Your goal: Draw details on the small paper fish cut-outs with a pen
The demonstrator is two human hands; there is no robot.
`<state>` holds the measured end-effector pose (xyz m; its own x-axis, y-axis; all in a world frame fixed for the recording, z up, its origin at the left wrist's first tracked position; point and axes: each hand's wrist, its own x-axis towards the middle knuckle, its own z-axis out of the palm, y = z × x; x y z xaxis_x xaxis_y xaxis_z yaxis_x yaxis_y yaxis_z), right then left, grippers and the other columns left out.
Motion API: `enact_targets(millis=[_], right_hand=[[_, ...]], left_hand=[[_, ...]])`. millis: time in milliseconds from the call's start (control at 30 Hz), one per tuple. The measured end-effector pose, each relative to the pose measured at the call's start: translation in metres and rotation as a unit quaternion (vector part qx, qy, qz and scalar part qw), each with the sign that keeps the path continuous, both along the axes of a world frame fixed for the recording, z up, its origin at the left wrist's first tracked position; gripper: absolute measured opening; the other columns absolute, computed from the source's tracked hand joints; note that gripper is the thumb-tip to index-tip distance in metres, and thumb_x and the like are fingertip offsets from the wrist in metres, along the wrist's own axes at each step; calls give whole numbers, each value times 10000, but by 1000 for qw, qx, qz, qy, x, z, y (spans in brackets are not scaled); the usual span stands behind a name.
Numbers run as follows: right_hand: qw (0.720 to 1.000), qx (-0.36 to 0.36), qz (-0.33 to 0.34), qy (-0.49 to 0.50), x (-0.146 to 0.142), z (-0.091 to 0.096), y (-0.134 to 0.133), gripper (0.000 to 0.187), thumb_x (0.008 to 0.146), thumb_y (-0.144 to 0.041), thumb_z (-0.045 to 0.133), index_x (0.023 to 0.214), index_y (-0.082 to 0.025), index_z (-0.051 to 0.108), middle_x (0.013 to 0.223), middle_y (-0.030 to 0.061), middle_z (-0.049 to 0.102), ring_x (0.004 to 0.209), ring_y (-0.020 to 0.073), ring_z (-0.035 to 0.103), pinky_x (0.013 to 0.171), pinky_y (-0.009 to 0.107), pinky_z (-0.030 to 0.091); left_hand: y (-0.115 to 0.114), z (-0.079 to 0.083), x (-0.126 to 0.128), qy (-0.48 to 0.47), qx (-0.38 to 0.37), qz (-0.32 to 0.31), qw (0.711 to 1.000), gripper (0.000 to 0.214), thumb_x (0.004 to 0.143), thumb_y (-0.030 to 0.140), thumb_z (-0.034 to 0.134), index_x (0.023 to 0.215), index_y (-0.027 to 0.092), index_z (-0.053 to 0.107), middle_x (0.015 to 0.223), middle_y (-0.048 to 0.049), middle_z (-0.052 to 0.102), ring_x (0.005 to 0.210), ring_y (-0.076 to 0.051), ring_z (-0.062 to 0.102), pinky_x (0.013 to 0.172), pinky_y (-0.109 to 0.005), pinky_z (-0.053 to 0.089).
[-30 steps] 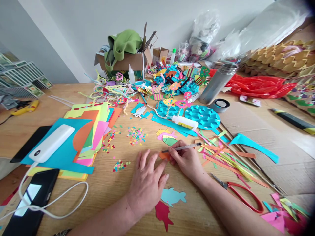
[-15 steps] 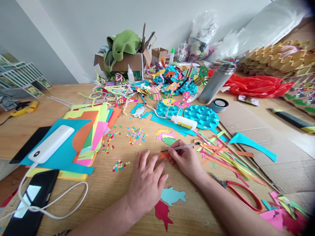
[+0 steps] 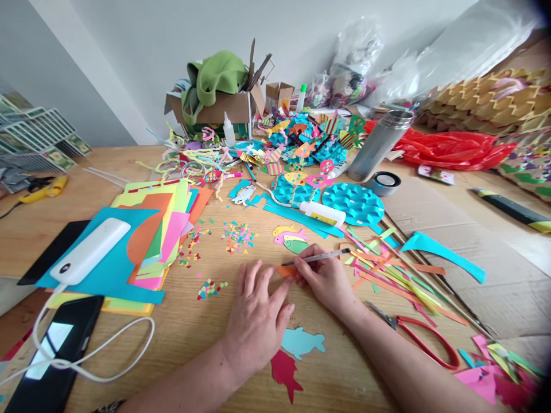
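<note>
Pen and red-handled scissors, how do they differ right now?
The pen is held in the right hand, tip at the orange paper; the scissors lie unheld on the table. The pen is slim and greyish; the scissors have broad red handles. Both are hand tools.

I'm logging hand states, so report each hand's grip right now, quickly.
Left hand: open and spread, grasping nothing, at the edge of the orange paper.
Right hand: closed, holding a pen against the orange paper.
</note>
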<state>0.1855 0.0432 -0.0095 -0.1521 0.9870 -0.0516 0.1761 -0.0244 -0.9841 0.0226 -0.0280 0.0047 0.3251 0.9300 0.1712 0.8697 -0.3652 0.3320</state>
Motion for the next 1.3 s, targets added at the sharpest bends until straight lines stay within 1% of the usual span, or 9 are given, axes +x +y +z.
enact_targets(millis=[100,233,633,933,1300], right_hand=[[1000,0,3,3,0,-1,0,240,872,-414,612,762,-225,514,532,-37,545,441,143,529,433,242,390],[1000,4,3,3,0,-1,0,230,874,-398,610,763,-224,509,534,-41,542,441,141,530,438,242,397],[1000,5,1,-12,0,1,1,226,867,-398,601,756,-226,505,510,-36,549,430,144,528,434,241,395],[1000,5,1,-15,0,1,0,229,868,-402,597,757,-225,504,510,-35,550,429,144,529,433,238,395],[1000,3,3,-20,0,0,1,250,872,-429,601,766,-222,510,504,-38,546,431,142,520,435,236,393]], left_hand=[[0,0,0,2,4,-5,1000,350,953,317,518,1295,270,570,1364,-64,478,1343,-349,296,1116,-615,279],[0,1,0,14,0,-9,1000,374,958,322,511,1328,271,540,1330,-35,532,1340,-342,310,1135,-611,251],[0,2,0,15,-11,-8,1000,382,965,330,493,1339,264,533,1329,-42,529,1327,-337,328,1145,-609,223],[1,3,0,19,-3,-8,1000,387,947,326,534,1330,274,536,1313,-41,538,1315,-331,345,1138,-609,245],[0,3,0,19,-17,-10,1000,395,964,338,496,1354,274,517,1338,-30,522,1326,-325,330,1154,-593,215]])
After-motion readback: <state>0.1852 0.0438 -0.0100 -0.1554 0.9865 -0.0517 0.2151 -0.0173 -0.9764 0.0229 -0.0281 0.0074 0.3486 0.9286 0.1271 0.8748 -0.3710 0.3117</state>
